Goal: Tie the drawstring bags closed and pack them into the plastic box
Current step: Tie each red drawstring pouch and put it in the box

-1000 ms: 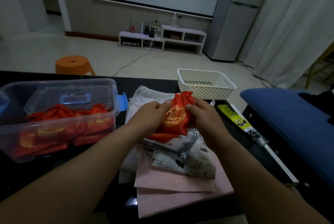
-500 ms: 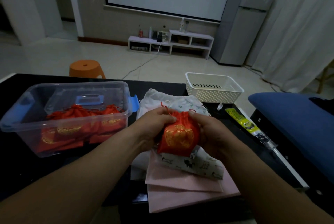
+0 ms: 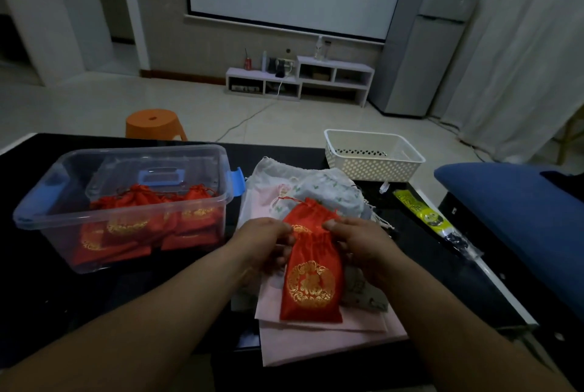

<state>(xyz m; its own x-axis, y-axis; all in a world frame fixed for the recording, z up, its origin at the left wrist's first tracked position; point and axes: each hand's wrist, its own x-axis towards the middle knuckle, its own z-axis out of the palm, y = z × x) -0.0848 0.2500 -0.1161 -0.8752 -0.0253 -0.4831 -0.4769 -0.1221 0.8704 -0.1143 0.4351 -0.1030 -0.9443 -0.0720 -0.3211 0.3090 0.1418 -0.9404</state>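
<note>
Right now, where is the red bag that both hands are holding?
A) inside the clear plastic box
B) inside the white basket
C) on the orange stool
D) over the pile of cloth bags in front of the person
D: the left hand and the right hand pinch the red bag at its neck, and its body is over the pile of cloth bags, beside the plastic box, not in it.

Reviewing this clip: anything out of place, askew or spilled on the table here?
Nothing spilled or damaged. One oddity: the clear lid seems to stand tilted inside the plastic box, behind the packed red bags. Left hand and right hand pinch the held bag at its neck.
</note>
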